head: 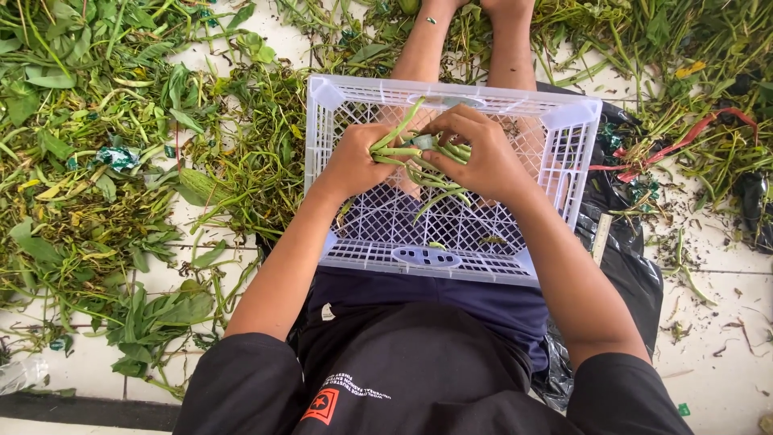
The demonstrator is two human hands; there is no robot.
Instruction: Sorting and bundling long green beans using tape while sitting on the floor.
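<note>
Gripping bunch of green stems [419, 157] over white crate [564, 137], left hand [358, 161] and right hand [479, 153] both closed on it. Crate nearly bare; leafy heaps [105, 161] cover floor [725, 354], apparently much unsorted.

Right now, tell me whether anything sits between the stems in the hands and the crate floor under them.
Nothing visible does. The left hand and right hand hold the green stems above the white crate, whose mesh floor below holds only a few scraps.
</note>
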